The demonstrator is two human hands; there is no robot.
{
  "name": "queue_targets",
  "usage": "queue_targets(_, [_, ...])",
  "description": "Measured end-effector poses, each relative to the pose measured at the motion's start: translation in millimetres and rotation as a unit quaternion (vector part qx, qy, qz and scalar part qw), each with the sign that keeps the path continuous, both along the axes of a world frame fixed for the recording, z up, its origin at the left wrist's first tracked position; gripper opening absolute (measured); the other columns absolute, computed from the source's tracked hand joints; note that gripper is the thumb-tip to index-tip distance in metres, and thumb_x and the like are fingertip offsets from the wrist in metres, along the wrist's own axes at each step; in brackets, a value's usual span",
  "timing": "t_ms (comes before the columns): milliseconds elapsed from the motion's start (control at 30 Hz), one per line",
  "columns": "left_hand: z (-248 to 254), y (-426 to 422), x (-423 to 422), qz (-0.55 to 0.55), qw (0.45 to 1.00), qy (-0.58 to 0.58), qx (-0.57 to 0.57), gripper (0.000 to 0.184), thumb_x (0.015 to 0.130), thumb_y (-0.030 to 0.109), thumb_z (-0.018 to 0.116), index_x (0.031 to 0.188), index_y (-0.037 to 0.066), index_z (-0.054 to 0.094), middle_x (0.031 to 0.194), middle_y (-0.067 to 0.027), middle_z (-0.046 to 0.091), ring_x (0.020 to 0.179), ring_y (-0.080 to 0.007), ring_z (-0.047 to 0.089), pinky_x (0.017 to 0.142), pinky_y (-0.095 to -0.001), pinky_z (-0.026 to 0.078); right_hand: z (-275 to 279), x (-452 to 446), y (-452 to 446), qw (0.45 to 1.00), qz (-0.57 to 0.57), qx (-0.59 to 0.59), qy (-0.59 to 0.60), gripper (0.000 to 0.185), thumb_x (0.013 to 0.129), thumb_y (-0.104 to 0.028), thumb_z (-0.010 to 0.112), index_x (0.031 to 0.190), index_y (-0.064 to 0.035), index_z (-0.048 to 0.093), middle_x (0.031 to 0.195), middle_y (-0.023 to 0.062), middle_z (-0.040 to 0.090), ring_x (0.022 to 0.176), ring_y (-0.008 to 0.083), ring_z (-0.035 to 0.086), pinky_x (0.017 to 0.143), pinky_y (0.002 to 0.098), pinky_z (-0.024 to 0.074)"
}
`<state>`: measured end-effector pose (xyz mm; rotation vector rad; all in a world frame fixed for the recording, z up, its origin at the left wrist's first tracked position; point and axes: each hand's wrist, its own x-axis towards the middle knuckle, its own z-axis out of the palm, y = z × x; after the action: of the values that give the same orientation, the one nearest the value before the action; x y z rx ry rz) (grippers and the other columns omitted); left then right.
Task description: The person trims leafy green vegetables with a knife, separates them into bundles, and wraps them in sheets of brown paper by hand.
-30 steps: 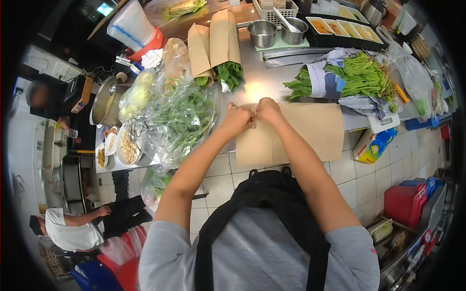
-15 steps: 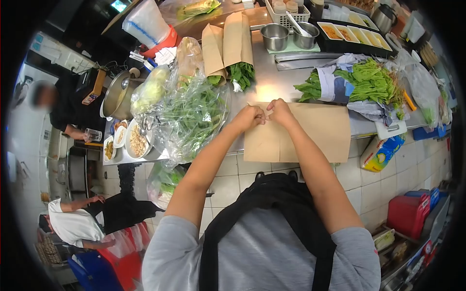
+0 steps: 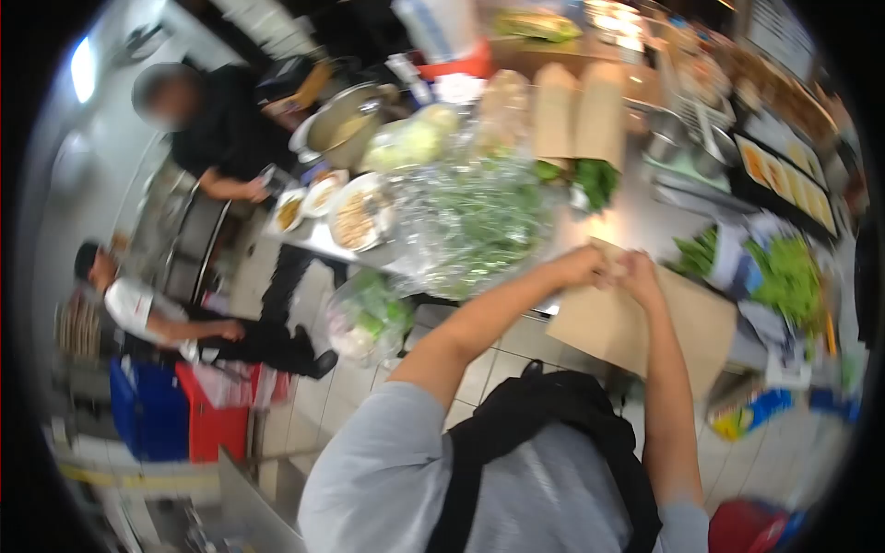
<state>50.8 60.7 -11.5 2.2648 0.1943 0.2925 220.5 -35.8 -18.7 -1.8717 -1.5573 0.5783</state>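
A large sheet of brown paper (image 3: 682, 323) lies over the near edge of the metal table, part of it hanging past the edge. My left hand (image 3: 588, 265) and my right hand (image 3: 638, 275) are close together at its far edge, fingers closed in a pinch on the paper. Beyond them stand two brown paper wraps (image 3: 599, 115) with leafy greens (image 3: 595, 182) poking out at the near end. To the right sits a bunch of green leafy vegetables (image 3: 784, 281) in printed paper. A clear plastic bag of greens (image 3: 475, 221) rests left of my hands.
Bowls of chopped food (image 3: 355, 221), a large metal pot (image 3: 346, 124) and bagged pale vegetables (image 3: 419, 138) occupy the left end. Food trays (image 3: 784, 180) and metal cups (image 3: 666, 138) stand back right. A person in black (image 3: 226, 129) and another in a white shirt (image 3: 138, 309) are at left.
My view has swung left and tilted, so the table appears further right and is blurred. Both hands stay pinched at the paper's far edge. The person in the white shirt appears more upright.
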Motion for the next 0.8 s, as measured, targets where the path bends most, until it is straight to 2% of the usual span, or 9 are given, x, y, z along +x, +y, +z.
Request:
queue_targets(67, [39.8, 1.2, -17.9, -0.013, 0.999, 0.035, -0.034, 0.014, 0.067, 0.006, 0.068, 0.08, 0.005, 0.069, 0.073, -0.0104, 0.065, 0.071, -0.0229, 0.063, 0.065, -0.0329, 0.048, -13.1, -1.9, 4.1, 0.999, -0.008, 0.018, 0.05, 0.041, 0.049, -0.004, 0.082, 0.084, -0.0018, 0.06, 0.084, 0.0077, 0.053, 0.075, 0.0202, 0.052, 0.066, 0.0309, 0.0459])
queue_targets(200, [52.4, 1.6, -29.0, -0.004, 0.998, 0.036, -0.042, 0.012, 0.067, 0.009, 0.068, 0.079, 0.006, 0.068, 0.073, -0.0107, 0.065, 0.069, -0.0248, 0.062, 0.065, -0.033, 0.048, -2.4, -1.4, 3.2, 0.998, -0.029, -0.02, 0.056, 0.041, 0.05, 0.0, 0.08, 0.086, -0.0014, 0.061, 0.086, 0.0055, 0.05, 0.074, 0.0167, 0.049, 0.067, 0.0288, 0.0453])
queue_targets(300, [32.7, 7.6, -10.3, -0.011, 1.0, -0.01, 0.008, 0.012, 0.068, 0.01, 0.067, 0.079, 0.006, 0.068, 0.074, -0.0116, 0.065, 0.069, -0.0275, 0.062, 0.066, -0.0348, 0.048, 2.4, -3.3, 9.2, 0.997, -0.05, -0.038, 0.052, 0.043, 0.05, 0.001, 0.079, 0.089, -0.0025, 0.061, 0.091, 0.011, 0.054, 0.084, 0.0251, 0.057, 0.074, 0.0335, 0.0486])
queue_targets(400, [28.4, 15.4, -5.3, 0.023, 0.983, 0.128, 0.129, 0.013, 0.07, 0.011, 0.067, 0.082, 0.006, 0.068, 0.077, -0.0139, 0.065, 0.072, -0.0299, 0.062, 0.069, -0.0384, 0.048, -6.7, 1.1, 15.7, 0.997, -0.045, 0.0, 0.055, 0.04, 0.052, 0.002, 0.078, 0.087, -0.0012, 0.061, 0.09, 0.0056, 0.049, 0.077, 0.0168, 0.049, 0.068, 0.028, 0.0458])
queue_targets(533, [50.2, 27.2, -20.6, 0.022, 0.985, 0.088, 0.145, 0.014, 0.07, 0.013, 0.067, 0.081, 0.006, 0.069, 0.076, -0.0153, 0.064, 0.076, -0.031, 0.062, 0.07, -0.0398, 0.048, -17.7, 3.9, 23.1, 0.998, -0.058, 0.033, -0.018, 0.04, 0.054, -0.001, 0.079, 0.09, -0.0006, 0.062, 0.089, 0.0132, 0.058, 0.083, 0.0258, 0.058, 0.071, 0.035, 0.0493])
queue_targets(567, [53.2, 27.0, -18.7, 0.01, 0.97, 0.14, 0.197, 0.021, 0.07, 0.013, 0.067, 0.091, 0.006, 0.068, 0.091, -0.0141, 0.065, 0.084, -0.031, 0.061, 0.073, -0.0399, 0.049, -14.1, 2.1, 23.6, 0.998, -0.052, 0.037, -0.023, 0.039, 0.055, -0.003, 0.079, 0.09, -0.0005, 0.062, 0.088, 0.0156, 0.061, 0.082, 0.0288, 0.059, 0.073, 0.0373, 0.0494])
queue_targets(633, [66.9, 9.8, -28.3, 0.027, 0.945, -0.034, 0.323, 0.031, 0.072, 0.014, 0.065, 0.102, 0.007, 0.063, 0.107, -0.0133, 0.06, 0.093, -0.0314, 0.059, 0.076, -0.0412, 0.049, -26.8, 6.3, 26.3, 0.995, -0.029, 0.071, -0.056, 0.038, 0.055, -0.003, 0.079, 0.089, -0.002, 0.063, 0.085, 0.0131, 0.058, 0.082, 0.0261, 0.06, 0.072, 0.0358, 0.0498])
queue_targets(700, [80.4, -17.3, -37.3, 0.114, 0.934, -0.06, 0.332, 0.039, 0.072, 0.015, 0.065, 0.109, 0.007, 0.059, 0.113, -0.013, 0.055, 0.098, -0.0322, 0.056, 0.08, -0.0428, 0.049, -17.3, -0.2, 20.8, 0.996, -0.04, 0.082, 0.002, 0.035, 0.057, -0.001, 0.078, 0.088, -0.0022, 0.062, 0.087, 0.012, 0.057, 0.081, 0.0237, 0.059, 0.071, 0.0354, 0.0499])
queue_targets(800, [77.8, -68.2, -59.6, 0.2, 0.942, 0.155, 0.221, 0.029, 0.069, 0.012, 0.065, 0.096, 0.002, 0.059, 0.1, -0.0143, 0.057, 0.094, -0.0326, 0.058, 0.078, -0.0426, 0.049, -16.4, -8.6, 14.2, 0.983, -0.077, 0.12, 0.118, 0.031, 0.061, 0.004, 0.071, 0.09, -0.0022, 0.06, 0.088, 0.014, 0.055, 0.084, 0.0318, 0.054, 0.076, 0.0389, 0.0465])
